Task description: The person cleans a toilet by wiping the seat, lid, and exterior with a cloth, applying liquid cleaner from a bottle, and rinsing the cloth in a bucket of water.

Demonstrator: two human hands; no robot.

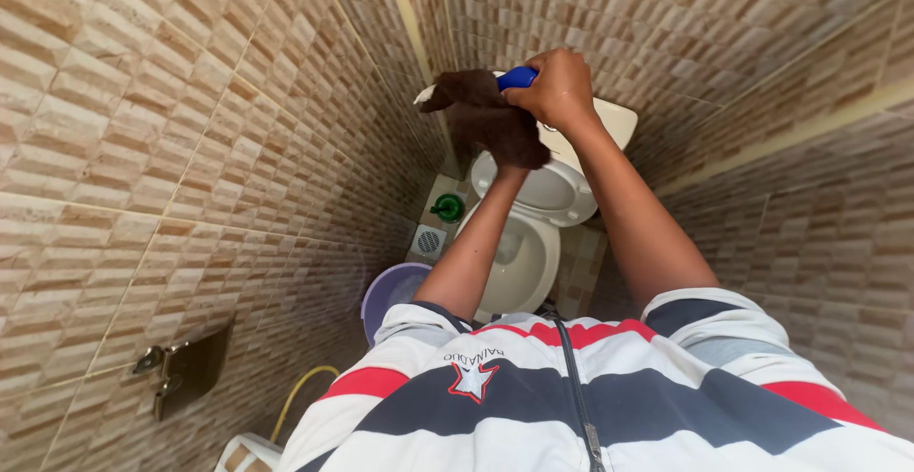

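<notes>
Two items are held above the toilet [533, 244]: a blue handle [517, 77], clamped in the right hand [557, 91], judged stiff, light, perhaps slippery; a dark brown cloth [486, 120], soft, limp. The left hand is hidden beneath the cloth, grip unclear.

Dark brown cloth [487, 120], bunched and drooping, beside a blue, perhaps plastic, handle [517, 77], both aloft above the toilet

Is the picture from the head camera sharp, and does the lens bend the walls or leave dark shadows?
Head view: strong wide-angle bending, the tiled walls curve inward; light is even and soft, no harsh glare; the right hand on the blue handle and the brown cloth look fairly sharp; the floor beside the toilet is dimmer.
</notes>
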